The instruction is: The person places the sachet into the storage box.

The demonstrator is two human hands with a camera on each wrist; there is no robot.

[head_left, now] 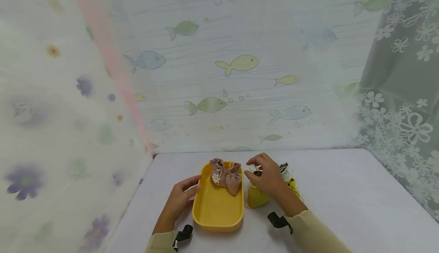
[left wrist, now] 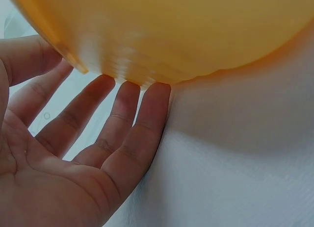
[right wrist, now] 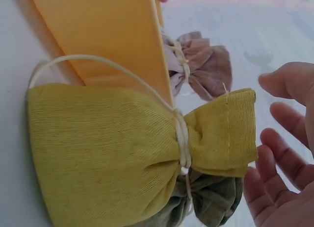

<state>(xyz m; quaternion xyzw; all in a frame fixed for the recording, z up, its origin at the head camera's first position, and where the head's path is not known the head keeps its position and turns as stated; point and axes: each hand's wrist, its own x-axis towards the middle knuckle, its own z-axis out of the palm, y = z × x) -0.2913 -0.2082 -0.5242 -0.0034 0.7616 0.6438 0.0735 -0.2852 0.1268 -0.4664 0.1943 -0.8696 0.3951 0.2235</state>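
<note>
Just beside the loose, empty right hand [head_left: 267, 175], a soft, probably light yellow pouch [right wrist: 105, 151] suits a neck pinch, while the ungripping left hand [head_left: 179, 199] touches the tray [head_left: 219, 213].

My left hand [head_left: 179, 198] touches the left side of a yellow tray [head_left: 219, 215] — two mauve pouches [head_left: 233, 183] lie at its far end. My right hand [head_left: 268, 175] hovers near a yellow-green pouch [head_left: 257, 198] — just beside the tray's right wall.

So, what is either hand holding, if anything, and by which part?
Nothing appears held: the left hand only touches the side of the yellow tray; the right hand hovers near the mustard bag.
</note>
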